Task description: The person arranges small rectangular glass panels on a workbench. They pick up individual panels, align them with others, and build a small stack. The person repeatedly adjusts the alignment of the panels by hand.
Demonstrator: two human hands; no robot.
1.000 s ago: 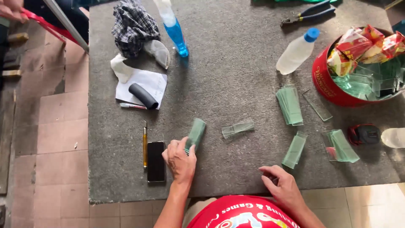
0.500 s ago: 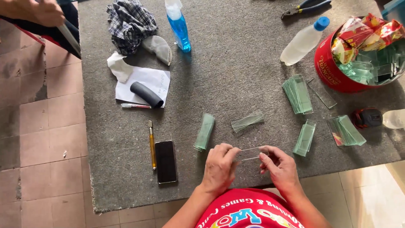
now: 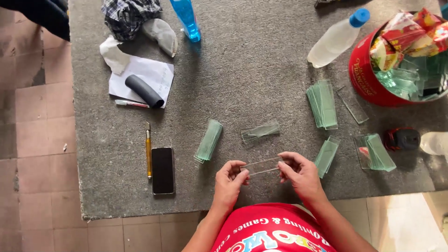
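A clear rectangular glass strip (image 3: 261,165) is held level between both hands, just above the grey mat (image 3: 242,70). My left hand (image 3: 229,182) pinches its left end and my right hand (image 3: 301,175) pinches its right end. Stacks of greenish glass strips lie around them: one stack (image 3: 208,140) to the upper left, a small pile (image 3: 260,131) straight ahead, another stack (image 3: 326,156) to the right.
A black phone (image 3: 163,170) and a yellow-handled glass cutter (image 3: 148,149) lie left. More glass stacks (image 3: 322,103) (image 3: 375,151), a red tin (image 3: 368,77) of scraps, a white bottle (image 3: 337,38), a blue bottle (image 3: 186,18), paper with a black roll (image 3: 143,90), and cloth (image 3: 130,16) sit farther back.
My left hand left the glass stack at the left and my right hand came in from the mat edge. Both now hold one glass strip between them.
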